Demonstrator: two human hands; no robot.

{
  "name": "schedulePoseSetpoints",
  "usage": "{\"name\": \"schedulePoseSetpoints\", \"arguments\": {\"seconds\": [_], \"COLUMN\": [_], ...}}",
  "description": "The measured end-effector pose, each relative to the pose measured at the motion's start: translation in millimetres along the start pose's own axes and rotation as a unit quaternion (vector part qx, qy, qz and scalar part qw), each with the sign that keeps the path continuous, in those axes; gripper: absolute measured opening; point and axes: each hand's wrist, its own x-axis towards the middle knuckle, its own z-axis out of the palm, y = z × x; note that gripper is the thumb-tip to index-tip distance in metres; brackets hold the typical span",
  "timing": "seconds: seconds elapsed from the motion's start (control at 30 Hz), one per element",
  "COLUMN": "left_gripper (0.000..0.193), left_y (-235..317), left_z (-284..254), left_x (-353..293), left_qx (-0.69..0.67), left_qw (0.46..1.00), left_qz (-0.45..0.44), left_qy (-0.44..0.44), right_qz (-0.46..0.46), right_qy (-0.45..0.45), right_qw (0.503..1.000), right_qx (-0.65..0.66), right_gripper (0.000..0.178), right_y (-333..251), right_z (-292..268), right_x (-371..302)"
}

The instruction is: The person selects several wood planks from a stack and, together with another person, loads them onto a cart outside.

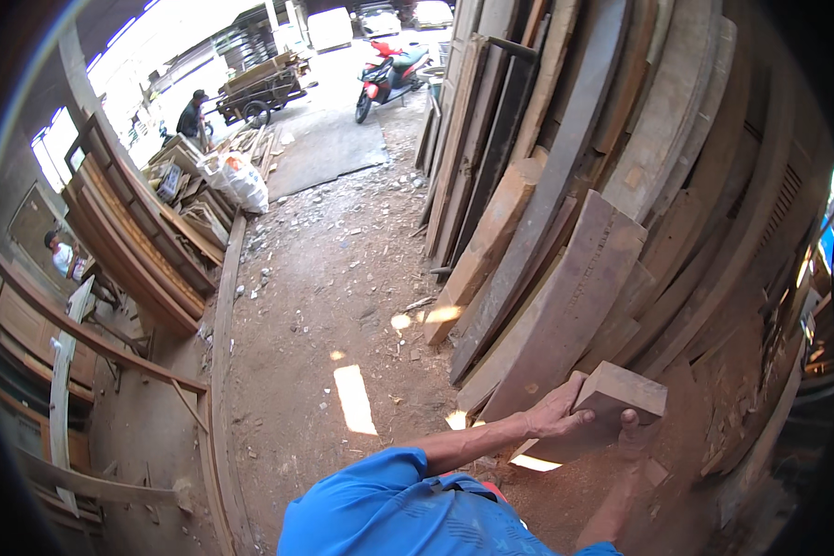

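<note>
A thick wooden block, reddish brown with a paler sawn end, is held between my two hands at the lower right. My left hand grips its left side near the top, the forearm reaching across from a blue sleeve. On the block's near right edge, my right hand is closed round it, thumb up and the other fingers mostly hidden. The block's lower part runs down toward the ground, partly behind my hands. Just beyond it leans a broad purplish-brown plank.
Many boards and beams lean in a dense row along the right. A dirt path runs ahead to a red scooter and a cart. Stacked frames stand left, near two people. A white sack sits by scrap wood.
</note>
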Motion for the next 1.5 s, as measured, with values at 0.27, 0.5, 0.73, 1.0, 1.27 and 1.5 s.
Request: {"name": "schedulePoseSetpoints", "arguments": {"seconds": [0.27, 0.5, 0.73, 1.0, 1.27, 1.5], "left_gripper": [0.093, 0.094, 0.083, 0.079, 0.082, 0.089], "left_y": [-36, 1, 37, -46, -135, -165], "left_z": [-44, -218, -433, -642, -858, -1034], "left_x": [-95, -152, -247, -296, -297, -267], "left_qx": [-0.036, -0.25, -0.428, -0.313, -0.316, -0.342], "left_qw": [0.976, 0.916, 0.781, 0.718, 0.651, 0.597], "left_qz": [-0.07, 0.001, 0.039, 0.032, -0.02, -0.021], "left_qy": [0.205, 0.314, 0.453, 0.62, 0.69, 0.725], "right_qz": [-0.049, -0.194, 0.272, 0.3, 0.21, 0.132], "right_qy": [-0.185, -0.405, -0.696, -0.644, -0.662, -0.697], "right_qw": [0.981, 0.891, 0.617, 0.701, 0.707, 0.656], "right_qx": [-0.02, -0.076, 0.247, 0.059, -0.133, -0.257], "right_gripper": [0.077, 0.097, 0.079, 0.084, 0.081, 0.087], "right_y": [-172, -260, 40, 172, 190, 138], "right_z": [151, 430, 616, 724, 956, 1144], "right_x": [111, 144, 124, 67, 178, 324]}}
